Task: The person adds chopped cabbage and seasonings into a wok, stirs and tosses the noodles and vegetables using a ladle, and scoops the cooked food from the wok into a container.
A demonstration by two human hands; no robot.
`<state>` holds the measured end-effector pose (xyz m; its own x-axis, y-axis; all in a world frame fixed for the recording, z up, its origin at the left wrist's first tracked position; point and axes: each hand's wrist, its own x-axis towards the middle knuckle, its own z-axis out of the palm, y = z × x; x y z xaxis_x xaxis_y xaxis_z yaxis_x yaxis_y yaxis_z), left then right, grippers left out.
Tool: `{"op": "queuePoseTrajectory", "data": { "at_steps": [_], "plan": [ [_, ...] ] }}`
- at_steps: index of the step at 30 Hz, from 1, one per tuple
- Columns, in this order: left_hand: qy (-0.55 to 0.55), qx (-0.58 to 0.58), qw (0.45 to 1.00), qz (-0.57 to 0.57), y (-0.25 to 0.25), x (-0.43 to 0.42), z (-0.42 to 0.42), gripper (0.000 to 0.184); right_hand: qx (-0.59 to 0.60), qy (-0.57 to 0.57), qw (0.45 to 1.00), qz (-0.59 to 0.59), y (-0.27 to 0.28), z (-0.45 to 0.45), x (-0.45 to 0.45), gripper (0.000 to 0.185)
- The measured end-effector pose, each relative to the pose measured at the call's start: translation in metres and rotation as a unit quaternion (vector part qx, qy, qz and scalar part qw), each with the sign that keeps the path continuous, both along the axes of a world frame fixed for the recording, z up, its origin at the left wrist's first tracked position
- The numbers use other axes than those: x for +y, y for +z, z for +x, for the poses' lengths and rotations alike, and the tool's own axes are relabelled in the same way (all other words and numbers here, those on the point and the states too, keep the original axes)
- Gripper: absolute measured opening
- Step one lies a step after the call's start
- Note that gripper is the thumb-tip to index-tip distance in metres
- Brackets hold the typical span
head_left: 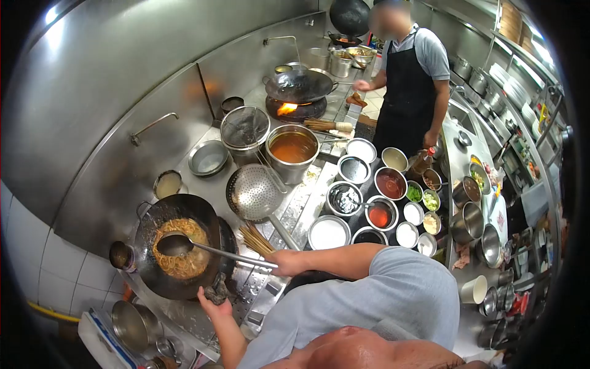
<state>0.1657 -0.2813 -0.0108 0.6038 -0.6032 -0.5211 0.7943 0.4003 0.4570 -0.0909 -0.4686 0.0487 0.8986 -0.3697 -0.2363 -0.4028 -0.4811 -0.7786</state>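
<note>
Right hand (287,262) grips ladle (230,254), bowl over noodles (185,263) inside wok (203,212); left hand (215,309) clutches dark rag (216,294) at wok's edge; perforated strainer (249,194) beside wok.

We see noodles (195,264) partly hidden under the ladle (175,244), while the wok (147,270) covers most of the burner (228,249) beneath it. A bunched rag (215,294) in the left fingers (203,296) masks the rim behind, and we cannot make out the underside of the right fingers' (281,263) grip. A co-worker's head (391,19) is blurred and cropped on top; the bottle's (423,161) markings are too small for us to read.
</note>
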Motion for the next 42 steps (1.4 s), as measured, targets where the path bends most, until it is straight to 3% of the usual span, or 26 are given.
{"op": "queuePoseTrajectory", "data": {
  "at_steps": [6, 8, 9, 11, 14, 16, 17, 18, 19, 21, 23, 24, 28, 30, 33, 34, 36, 39, 40, 42],
  "plan": [
    [0.009, 0.001, 0.999, 0.035, 0.004, -0.006, -0.002, 0.044, 0.049, 0.001, 0.998, -0.043, 0.065, 0.033, -0.010, 0.041],
    [0.007, 0.018, 0.998, 0.055, -0.013, -0.007, 0.010, 0.040, 0.117, -0.066, 0.991, 0.002, 0.106, 0.050, -0.009, 0.045],
    [-0.006, 0.005, 0.995, 0.097, -0.026, -0.007, 0.018, 0.036, 0.116, -0.062, 0.991, 0.004, 0.100, 0.061, -0.013, 0.045],
    [-0.017, -0.006, 0.990, 0.143, -0.039, -0.001, 0.024, 0.033, 0.100, -0.065, 0.984, -0.135, 0.066, 0.083, -0.030, 0.045],
    [-0.029, 0.009, 0.999, 0.028, 0.002, -0.015, -0.002, 0.028, 0.062, -0.081, 0.978, -0.182, -0.007, 0.115, -0.061, 0.045],
    [-0.040, -0.016, 0.999, 0.007, -0.017, -0.018, 0.001, 0.027, 0.066, -0.032, 0.974, -0.214, -0.023, 0.135, -0.068, 0.043],
    [0.013, -0.014, 0.999, 0.036, -0.019, -0.021, -0.002, 0.026, 0.143, -0.021, 0.971, -0.189, 0.007, 0.148, -0.063, 0.043],
    [0.020, 0.025, 0.995, 0.094, -0.035, -0.016, 0.004, 0.025, 0.127, 0.021, 0.968, -0.216, -0.007, 0.161, -0.066, 0.063],
    [-0.009, 0.006, 0.995, 0.099, -0.070, -0.015, 0.016, 0.014, 0.100, 0.028, 0.974, -0.199, 0.007, 0.165, -0.064, 0.072],
    [0.035, 0.070, 0.994, 0.080, -0.010, -0.021, 0.001, 0.015, 0.108, 0.079, 0.960, -0.248, 0.010, 0.175, -0.068, 0.072],
    [0.052, 0.072, 0.993, 0.077, 0.011, -0.022, -0.006, 0.016, 0.158, 0.123, 0.942, -0.271, 0.046, 0.178, -0.063, 0.070],
    [0.054, 0.069, 0.993, 0.076, 0.015, -0.024, -0.005, 0.018, 0.207, 0.149, 0.922, -0.291, 0.062, 0.178, -0.064, 0.068],
    [0.033, 0.100, 0.992, 0.068, 0.003, -0.022, -0.001, 0.019, 0.173, 0.200, 0.878, -0.399, 0.102, 0.152, -0.085, 0.069],
    [0.041, 0.086, 0.990, 0.107, -0.001, -0.024, -0.001, 0.018, 0.238, 0.238, 0.831, -0.443, 0.149, 0.134, -0.080, 0.072],
    [0.047, 0.043, 0.990, 0.124, -0.010, -0.021, 0.001, 0.018, 0.237, 0.218, 0.806, -0.496, 0.163, 0.093, -0.095, 0.075],
    [0.046, 0.043, 0.991, 0.122, -0.011, -0.020, 0.001, 0.018, 0.239, 0.217, 0.805, -0.497, 0.173, 0.073, -0.092, 0.075],
    [0.021, 0.102, 0.991, 0.086, -0.014, -0.017, 0.004, 0.019, 0.232, 0.155, 0.857, -0.434, 0.196, 0.040, -0.083, 0.076],
    [-0.001, 0.059, 0.994, 0.087, -0.046, -0.013, 0.012, 0.021, 0.283, 0.124, 0.881, -0.359, 0.209, 0.019, -0.074, 0.076],
    [0.012, 0.058, 0.996, 0.069, -0.034, -0.015, 0.011, 0.024, 0.328, 0.096, 0.881, -0.328, 0.205, 0.025, -0.066, 0.074],
    [-0.017, 0.061, 0.998, 0.018, -0.003, -0.008, 0.005, 0.033, 0.281, 0.081, 0.911, -0.290, 0.146, 0.024, -0.073, 0.072]
  ]
}}
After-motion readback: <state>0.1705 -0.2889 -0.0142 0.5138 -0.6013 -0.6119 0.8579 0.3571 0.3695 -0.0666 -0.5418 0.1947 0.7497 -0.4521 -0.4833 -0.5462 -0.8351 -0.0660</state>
